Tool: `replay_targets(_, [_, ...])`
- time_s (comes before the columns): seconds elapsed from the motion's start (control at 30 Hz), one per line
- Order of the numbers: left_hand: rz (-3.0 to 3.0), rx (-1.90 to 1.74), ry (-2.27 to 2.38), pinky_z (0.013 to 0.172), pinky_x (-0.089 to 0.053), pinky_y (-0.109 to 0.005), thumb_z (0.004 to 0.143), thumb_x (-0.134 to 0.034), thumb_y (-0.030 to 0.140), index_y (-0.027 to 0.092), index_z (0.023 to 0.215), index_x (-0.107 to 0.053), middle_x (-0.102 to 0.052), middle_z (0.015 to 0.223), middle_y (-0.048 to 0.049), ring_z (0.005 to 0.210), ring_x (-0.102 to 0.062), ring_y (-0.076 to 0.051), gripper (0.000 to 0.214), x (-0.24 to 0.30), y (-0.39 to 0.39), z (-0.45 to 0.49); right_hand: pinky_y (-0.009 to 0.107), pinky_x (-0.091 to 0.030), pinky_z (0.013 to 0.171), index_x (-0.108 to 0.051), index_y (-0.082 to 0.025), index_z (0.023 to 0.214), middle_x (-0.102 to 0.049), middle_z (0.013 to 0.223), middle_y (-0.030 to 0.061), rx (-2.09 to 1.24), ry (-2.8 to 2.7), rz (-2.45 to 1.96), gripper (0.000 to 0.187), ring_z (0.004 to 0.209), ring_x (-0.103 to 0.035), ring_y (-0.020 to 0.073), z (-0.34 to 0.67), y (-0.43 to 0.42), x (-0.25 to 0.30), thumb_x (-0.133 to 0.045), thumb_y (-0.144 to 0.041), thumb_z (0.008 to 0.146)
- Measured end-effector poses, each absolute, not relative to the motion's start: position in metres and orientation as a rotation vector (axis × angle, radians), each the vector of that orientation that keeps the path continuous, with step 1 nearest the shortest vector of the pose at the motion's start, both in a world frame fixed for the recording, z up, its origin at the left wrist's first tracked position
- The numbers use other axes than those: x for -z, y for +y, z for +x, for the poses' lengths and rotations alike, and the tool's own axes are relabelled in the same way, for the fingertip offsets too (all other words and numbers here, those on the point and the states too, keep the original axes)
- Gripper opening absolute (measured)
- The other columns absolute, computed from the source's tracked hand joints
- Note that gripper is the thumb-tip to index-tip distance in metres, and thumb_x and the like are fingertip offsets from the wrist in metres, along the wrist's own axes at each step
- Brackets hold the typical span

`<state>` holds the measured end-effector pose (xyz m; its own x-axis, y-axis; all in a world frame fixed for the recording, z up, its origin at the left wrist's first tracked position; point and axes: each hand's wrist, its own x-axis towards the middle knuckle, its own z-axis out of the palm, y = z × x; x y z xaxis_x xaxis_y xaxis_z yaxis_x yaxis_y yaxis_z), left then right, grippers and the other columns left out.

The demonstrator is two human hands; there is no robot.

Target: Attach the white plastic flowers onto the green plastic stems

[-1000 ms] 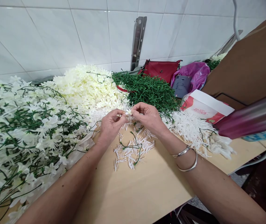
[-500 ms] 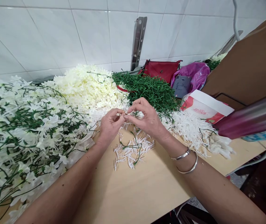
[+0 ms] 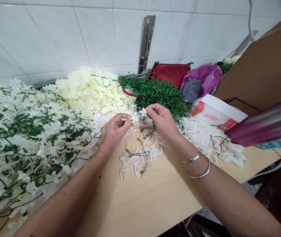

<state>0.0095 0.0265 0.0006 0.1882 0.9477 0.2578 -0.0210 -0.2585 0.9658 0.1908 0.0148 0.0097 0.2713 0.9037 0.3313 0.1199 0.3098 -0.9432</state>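
My left hand (image 3: 114, 130) pinches a small white artificial flower (image 3: 134, 117) between thumb and fingers. My right hand (image 3: 162, 121) pinches a second small white flower (image 3: 143, 112) that sits on a thin green stem; the stem runs down under my palm. Both hands hover just above a scatter of white plastic stamen pieces (image 3: 140, 158) with a loose green stem among them, on the light wooden table (image 3: 140, 200). Two silver bangles (image 3: 198, 166) circle my right wrist.
Finished white flower vines (image 3: 24, 131) are heaped on the left, loose cream petals (image 3: 93, 90) behind, bare green stems (image 3: 157, 93) at centre back, white stamens (image 3: 204, 135) on the right. A red purse (image 3: 171, 72), a pink bag, a phone, a red-and-white packet (image 3: 217, 113) and a cardboard box (image 3: 266, 65) stand right.
My hands have drawn slightly apart and my right hand has risen. Two white flowers now show between my fingertips, where before my fingers were pressed together over them.
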Motion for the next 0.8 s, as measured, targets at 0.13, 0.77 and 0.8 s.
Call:
replay_targets(0.13, [1.301,-1.322,0.91,0.077,-0.055,-0.026,0.069,-0.072,0.03,0.017,0.07,-0.062,-0.064,0.089,-0.0005,0.076,-0.07,-0.013,0.016,-0.001,0.031,0.01,0.03,-0.042,0.067,-0.058,-0.021,0.079,-0.056,0.072,-0.0025,-0.49,-1.165,-1.21,0.009,0.067,-0.051,0.0135,0.202,0.022,-0.004,-0.063,-0.028,0.083])
replay_targets(0.77, [1.113,-1.358,0.883,0.062,-0.056,-0.022,0.067,-0.075,0.024,0.019,0.067,-0.047,-0.062,0.063,0.0058,0.064,-0.077,-0.017,0.028,0.0,0.034,0.011,0.043,-0.046,0.087,-0.071,-0.023,0.075,-0.07,0.092,0.0054,-0.192,-1.943,-1.497,0.012,0.096,-0.058,0.0257,0.19,0.009,-0.005,-0.079,-0.016,0.081])
replay_targets(0.8, [1.112,-1.35,0.87,0.064,-0.057,-0.023,0.067,-0.075,0.023,0.019,0.069,-0.049,-0.063,0.063,0.0056,0.066,-0.077,-0.017,0.027,0.0,0.034,0.011,0.042,-0.046,0.087,-0.071,-0.023,0.075,-0.071,0.09,0.0043,-0.208,-1.896,-1.477,0.013,0.094,-0.06,0.0246,0.191,0.009,-0.006,-0.078,-0.015,0.081])
